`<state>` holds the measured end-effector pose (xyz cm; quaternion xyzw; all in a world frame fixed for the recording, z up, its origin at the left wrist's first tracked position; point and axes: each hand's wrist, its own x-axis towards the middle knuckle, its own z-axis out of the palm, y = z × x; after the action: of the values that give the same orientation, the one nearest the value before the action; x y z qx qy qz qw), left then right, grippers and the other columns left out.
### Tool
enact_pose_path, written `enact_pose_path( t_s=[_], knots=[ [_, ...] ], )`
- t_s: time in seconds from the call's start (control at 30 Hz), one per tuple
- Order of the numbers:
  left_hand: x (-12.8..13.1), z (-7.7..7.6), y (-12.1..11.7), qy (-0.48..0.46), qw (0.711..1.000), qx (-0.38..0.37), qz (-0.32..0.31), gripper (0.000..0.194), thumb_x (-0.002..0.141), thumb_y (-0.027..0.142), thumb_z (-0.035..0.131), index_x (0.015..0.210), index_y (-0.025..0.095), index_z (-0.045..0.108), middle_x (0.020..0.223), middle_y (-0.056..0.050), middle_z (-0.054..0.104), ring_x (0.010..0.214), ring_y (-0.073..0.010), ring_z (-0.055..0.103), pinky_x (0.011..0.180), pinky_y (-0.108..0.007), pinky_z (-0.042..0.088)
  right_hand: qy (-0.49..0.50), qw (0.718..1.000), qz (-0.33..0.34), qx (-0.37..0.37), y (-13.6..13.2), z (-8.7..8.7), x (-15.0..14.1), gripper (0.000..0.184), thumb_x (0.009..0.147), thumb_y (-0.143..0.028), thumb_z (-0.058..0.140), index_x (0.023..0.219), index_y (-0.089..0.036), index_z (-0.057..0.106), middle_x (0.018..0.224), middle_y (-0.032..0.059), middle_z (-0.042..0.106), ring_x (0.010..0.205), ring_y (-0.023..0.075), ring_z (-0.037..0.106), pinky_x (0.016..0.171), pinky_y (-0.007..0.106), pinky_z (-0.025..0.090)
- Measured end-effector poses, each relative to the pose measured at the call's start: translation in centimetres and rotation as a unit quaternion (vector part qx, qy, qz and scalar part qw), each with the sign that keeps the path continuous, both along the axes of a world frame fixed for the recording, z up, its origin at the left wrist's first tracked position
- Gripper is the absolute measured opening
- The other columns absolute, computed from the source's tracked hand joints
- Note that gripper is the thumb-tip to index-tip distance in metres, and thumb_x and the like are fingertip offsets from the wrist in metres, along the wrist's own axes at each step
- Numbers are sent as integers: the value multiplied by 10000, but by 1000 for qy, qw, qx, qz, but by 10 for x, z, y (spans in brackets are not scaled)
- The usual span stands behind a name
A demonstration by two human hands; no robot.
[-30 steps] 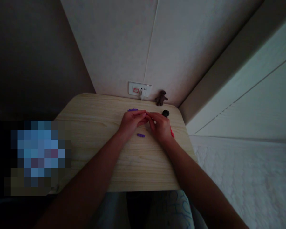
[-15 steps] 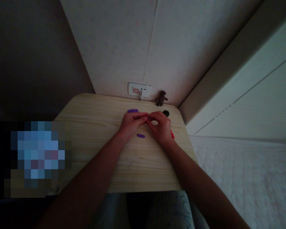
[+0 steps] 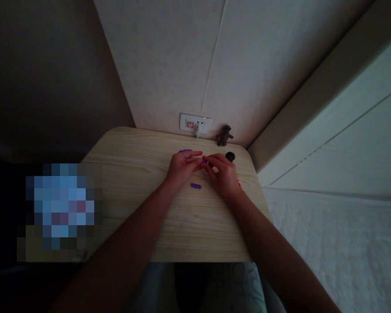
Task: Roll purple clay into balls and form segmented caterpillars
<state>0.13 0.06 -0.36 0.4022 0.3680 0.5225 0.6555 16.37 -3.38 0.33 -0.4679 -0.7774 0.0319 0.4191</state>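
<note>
Between the fingertips of both hands is a small piece of purple modelling clay (image 3: 204, 161), mostly covered by the fingers. My left hand (image 3: 182, 167) pinches it from the left, thumb below and fingers stretched above. On the other side my right hand (image 3: 222, 171) grips it with thumb and bent fingers. A short, lumpy purple clay strip (image 3: 196, 186) lies on the table just nearer to me than the hands. Behind my left hand a larger purple clay lump (image 3: 185, 151) is partly hidden. Red clay (image 3: 239, 184) peeks out beside my right wrist, and a black clay ball (image 3: 230, 156) sits beyond those fingers.
The light wooden table (image 3: 130, 167) stands against the wall. A brown bear figure (image 3: 224, 136) is upright at its back edge, near a wall socket (image 3: 195, 123) with a plug in it. To the left is a pixelated bluish patch; a pale quilted surface (image 3: 329, 243) lies right.
The view has shifted slightly, so everything appears a little further right. My fingers have moved somewhat apart, and the purple clay between them now shows more.
</note>
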Motion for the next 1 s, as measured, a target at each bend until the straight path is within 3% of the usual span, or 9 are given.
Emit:
enact_pose_path(
  t_s=[0.13, 0.23, 0.37, 0.57, 0.77, 1.0],
  knots=[
    [1, 6, -2, 14, 999, -40, -2, 481, 759, 230, 792, 1228, 137, 738, 857, -88, 802, 780, -204, 780, 887, -409, 640, -48, 998, -25, -17, 1, 0, -1, 203, 972, -195, 613, 1085, -186, 781, 995, 117, 770, 873, 222, 721, 793, 352, 598],
    [3, 11, -4, -2, 998, -59, -5, 549, 755, 257, 754, 1287, 136, 694, 871, -102, 805, 850, -234, 800, 915, -416, 620, -16, 999, -38, -6, 3, -2, -1, 167, 937, -176, 625, 1019, -185, 771, 950, 100, 763, 835, 211, 708, 774, 340, 595],
    [4, 13, -5, -17, 999, -37, 1, 407, 732, 290, 740, 1104, 126, 717, 856, -108, 800, 838, -238, 796, 923, -419, 612, 42, 998, -36, 1, 3, -2, -1, 171, 905, -150, 628, 986, -202, 769, 910, 67, 741, 766, 181, 689, 732, 317, 597],
    [2, 12, -1, 1, 998, 20, 66, 295, 732, 343, 706, 948, 142, 713, 782, -68, 763, 738, -212, 757, 811, -385, 622, 64, 998, 3, -19, 1, -2, -3, 245, 908, -131, 628, 1079, -206, 786, 1105, 103, 791, 949, 205, 747, 893, 371, 617],
    [1, 11, 1, 54, 991, 61, 105, 273, 734, 370, 695, 906, 162, 731, 775, -45, 751, 684, -175, 712, 726, -316, 591, 120, 987, -8, -109, 2, -7, -4, 132, 886, -285, 767, 983, -196, 776, 911, 69, 806, 760, 193, 753, 722, 319, 618],
    [1, 13, -1, 72, 991, 68, 93, 276, 746, 371, 682, 905, 151, 733, 747, -41, 746, 660, -169, 708, 698, -303, 584, 140, 978, -29, -154, -3, -1, -7, 178, 989, -391, 651, 987, -216, 680, 700, 14, 742, 597, 171, 698, 590, 280, 528]
  ],
)
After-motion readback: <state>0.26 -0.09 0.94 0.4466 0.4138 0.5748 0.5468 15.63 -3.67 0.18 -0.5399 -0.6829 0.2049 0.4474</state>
